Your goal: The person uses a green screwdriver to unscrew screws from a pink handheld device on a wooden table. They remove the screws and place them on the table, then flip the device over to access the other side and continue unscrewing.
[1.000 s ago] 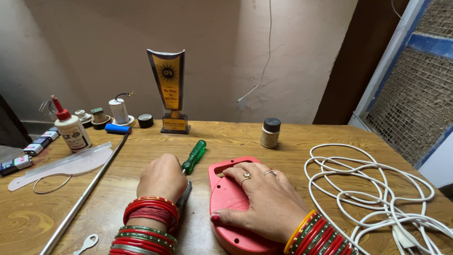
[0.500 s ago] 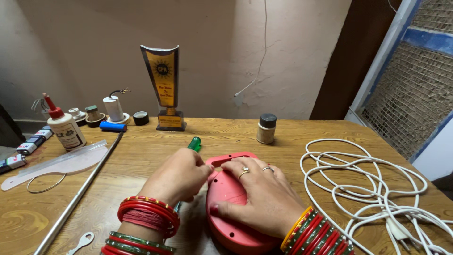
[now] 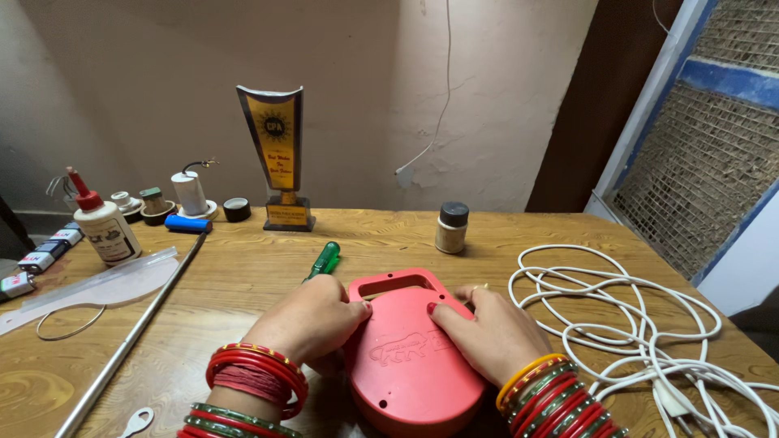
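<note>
A flat red plastic case (image 3: 406, 357) with a handle slot at its far end lies on the wooden table (image 3: 389, 243) in front of me. My left hand (image 3: 312, 316) grips its left edge, fingers curled against the side. My right hand (image 3: 487, 328) rests on its right side, fingers spread on the top, one tip touching the middle. A green-handled screwdriver (image 3: 324, 259) lies just beyond my left hand, its shaft hidden under the hand. Red and green bangles ring both wrists.
A tangle of white cable (image 3: 633, 324) lies at right. A small jar with a dark lid (image 3: 452, 227) and a trophy (image 3: 280, 154) stand behind. A metal rod (image 3: 138, 324), glue bottle (image 3: 101, 223), wire ring (image 3: 69, 324) and small parts sit left.
My left hand has moved from the screwdriver across to the case's left edge. My right hand has slid from the case's top to its right side.
</note>
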